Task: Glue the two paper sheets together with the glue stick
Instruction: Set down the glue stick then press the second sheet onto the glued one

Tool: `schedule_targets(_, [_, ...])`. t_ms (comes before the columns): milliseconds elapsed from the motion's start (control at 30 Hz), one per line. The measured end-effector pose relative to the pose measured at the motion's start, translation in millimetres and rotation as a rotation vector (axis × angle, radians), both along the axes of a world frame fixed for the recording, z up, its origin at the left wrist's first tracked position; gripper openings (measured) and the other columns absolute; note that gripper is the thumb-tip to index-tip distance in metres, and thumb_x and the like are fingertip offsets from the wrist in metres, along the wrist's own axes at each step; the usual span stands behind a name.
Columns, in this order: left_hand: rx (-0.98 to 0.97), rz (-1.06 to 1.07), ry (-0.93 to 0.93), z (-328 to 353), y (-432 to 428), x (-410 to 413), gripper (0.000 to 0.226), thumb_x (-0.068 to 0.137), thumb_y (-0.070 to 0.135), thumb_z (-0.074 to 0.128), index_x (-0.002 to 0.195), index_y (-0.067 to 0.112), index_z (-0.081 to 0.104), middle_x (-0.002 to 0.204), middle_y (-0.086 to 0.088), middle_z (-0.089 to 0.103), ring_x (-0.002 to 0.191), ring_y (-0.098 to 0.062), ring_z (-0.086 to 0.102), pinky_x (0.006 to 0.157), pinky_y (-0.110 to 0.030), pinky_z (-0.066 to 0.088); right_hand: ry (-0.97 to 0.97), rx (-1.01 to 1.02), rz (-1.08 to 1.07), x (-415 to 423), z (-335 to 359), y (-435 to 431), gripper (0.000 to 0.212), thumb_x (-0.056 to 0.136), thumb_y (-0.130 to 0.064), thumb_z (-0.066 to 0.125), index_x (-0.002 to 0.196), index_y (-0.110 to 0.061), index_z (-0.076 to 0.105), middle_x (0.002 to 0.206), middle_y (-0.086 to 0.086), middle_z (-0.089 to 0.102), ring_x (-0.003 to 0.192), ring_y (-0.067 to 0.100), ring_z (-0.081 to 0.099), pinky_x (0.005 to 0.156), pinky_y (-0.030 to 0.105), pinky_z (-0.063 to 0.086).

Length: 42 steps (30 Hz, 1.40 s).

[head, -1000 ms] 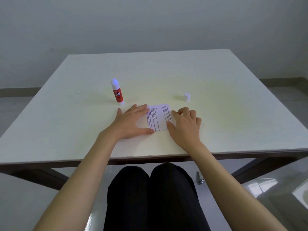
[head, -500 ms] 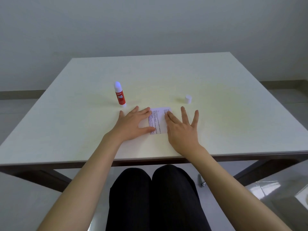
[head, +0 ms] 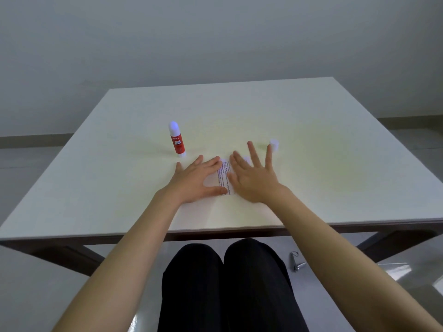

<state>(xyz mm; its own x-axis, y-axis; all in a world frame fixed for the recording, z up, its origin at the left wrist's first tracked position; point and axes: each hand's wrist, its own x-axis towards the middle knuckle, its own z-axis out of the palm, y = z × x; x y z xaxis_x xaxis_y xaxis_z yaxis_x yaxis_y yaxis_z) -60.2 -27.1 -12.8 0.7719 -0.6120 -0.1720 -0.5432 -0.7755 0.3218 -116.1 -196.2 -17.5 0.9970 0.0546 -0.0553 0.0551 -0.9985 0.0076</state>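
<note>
A small printed paper sheet (head: 224, 179) lies flat on the white table (head: 311, 188), mostly covered by my hands. My left hand (head: 194, 182) rests flat on its left part, fingers spread. My right hand (head: 251, 178) lies flat over its right part, fingers splayed wide and blurred. Whether a second sheet lies beneath cannot be told. The red glue stick (head: 177, 139) stands upright and uncapped just beyond my left hand. Its white cap (head: 274, 144) stands to the right, behind my right fingertips.
The table's near edge (head: 215, 232) runs just above my knees. A small metal object (head: 296, 262) lies on the floor to the right of my legs. A grey wall rises behind the table.
My right hand went from curled at the paper's right edge to flat and spread, sliding forward and left over the sheet. The left hand stayed pressed in place.
</note>
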Motion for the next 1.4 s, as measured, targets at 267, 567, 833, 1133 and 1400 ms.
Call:
schedule_targets(267, [0.045,-0.012,0.014,4.2,-1.1,-2.0,0.084,0.08,0.066,0.048,0.149,0.035,0.01,0.158,0.021,0.001,0.147,-0.016,-0.004,0.112,-0.064,-0.001,0.059,-0.004,-0.076,-7.9,-3.4,-21.8,0.06,0.096,-0.046,0.006,0.15,-0.023,-0.006,0.16,-0.01,-0.009,0.143,0.028,-0.024,0.106,0.059,-0.024])
schedule_targets(567, [0.06,-0.01,0.012,3.3,-0.6,0.1,0.084,0.081,0.066,0.047,0.149,0.035,0.007,0.158,0.021,0.0,0.147,-0.016,-0.006,0.111,-0.065,-0.001,0.003,-0.035,0.081,-49.8,-12.1,-6.3,0.067,0.091,-0.052,0.0,0.149,-0.021,-0.007,0.16,-0.006,-0.009,0.142,0.026,-0.027,0.099,0.056,-0.032])
schedule_targets(833, [0.085,-0.01,0.044,2.9,-2.0,3.0,0.087,0.081,0.066,0.047,0.149,0.035,0.003,0.157,0.022,-0.005,0.147,-0.015,-0.01,0.11,-0.067,-0.004,-0.049,-0.045,0.046,-69.4,-10.4,5.5,0.07,0.092,-0.052,0.005,0.15,-0.012,-0.002,0.161,0.002,-0.004,0.144,0.028,-0.022,0.103,0.058,-0.027])
schedule_targets(1133, [0.117,-0.023,0.044,4.7,-1.2,3.5,0.089,0.08,0.069,0.044,0.148,0.035,-0.001,0.157,0.022,-0.007,0.147,-0.016,-0.01,0.109,-0.069,-0.002,0.129,0.042,-0.11,-7.8,0.4,-10.7,0.064,0.096,-0.049,0.006,0.15,-0.017,-0.007,0.16,-0.005,-0.011,0.142,0.029,-0.026,0.105,0.06,-0.023])
schedule_targets(1400, [0.106,-0.023,0.032,1.3,-1.7,2.3,0.088,0.08,0.07,0.042,0.148,0.035,0.0,0.157,0.023,-0.006,0.147,-0.016,-0.01,0.107,-0.07,-0.003,0.02,0.021,0.106,-31.4,-15.0,9.8,0.061,0.093,-0.048,0.005,0.149,-0.025,-0.006,0.16,-0.011,-0.008,0.143,0.028,-0.023,0.099,0.058,-0.03])
